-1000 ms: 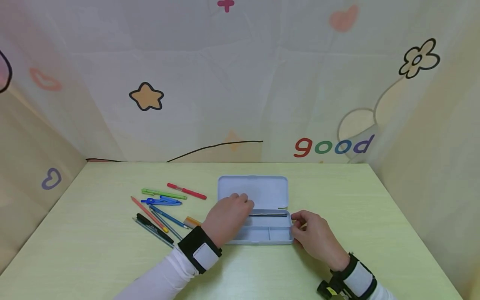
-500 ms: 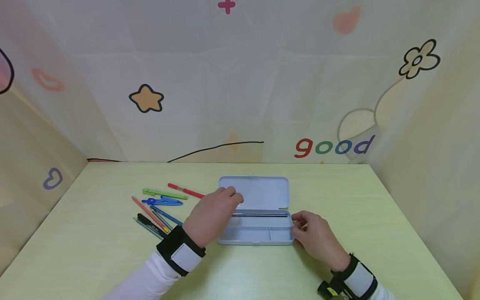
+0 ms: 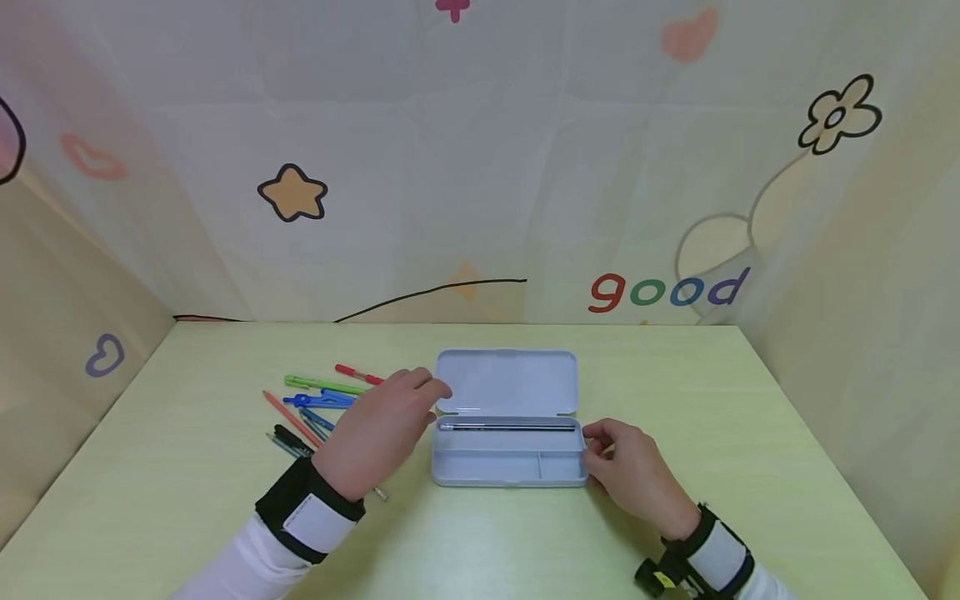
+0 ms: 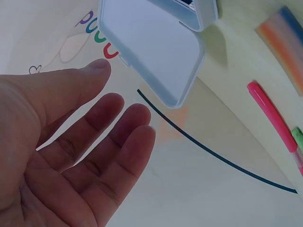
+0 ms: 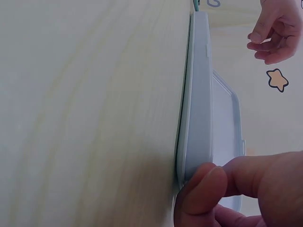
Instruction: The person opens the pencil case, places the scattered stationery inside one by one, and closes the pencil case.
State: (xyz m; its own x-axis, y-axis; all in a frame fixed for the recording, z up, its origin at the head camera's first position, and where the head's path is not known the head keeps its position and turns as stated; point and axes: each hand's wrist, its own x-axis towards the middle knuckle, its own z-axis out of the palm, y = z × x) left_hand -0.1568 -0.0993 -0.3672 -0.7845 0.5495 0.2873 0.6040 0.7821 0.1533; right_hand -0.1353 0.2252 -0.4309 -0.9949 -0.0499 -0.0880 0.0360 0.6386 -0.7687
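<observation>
An open pale blue pencil case (image 3: 487, 468) lies on the table, its lid (image 3: 506, 383) folded back. A thin dark pencil-like stick (image 3: 517, 428) lies along its rear compartment. My right hand (image 3: 637, 475) grips the case's right end with curled fingers; the right wrist view shows these fingers (image 5: 203, 189) at the case's corner. My left hand (image 3: 382, 433) hovers left of the case, above the loose pens, its fingers relaxed and apart. Nothing is between the left fingers (image 4: 135, 151) in the left wrist view.
Left of the case lie a red pen (image 3: 356, 373), a green pen (image 3: 318, 384), a blue compass (image 3: 303, 401), an orange pencil (image 3: 288, 417) and a black pen (image 3: 291, 439). The left hand partly covers them. A blurred orange-and-blue block (image 4: 284, 47) lies near the case. Printed cloth walls surround the table.
My left hand has moved left from over the case to over the loose pens, uncovering the stick and the case's left part. The right hand stays at the case's right end.
</observation>
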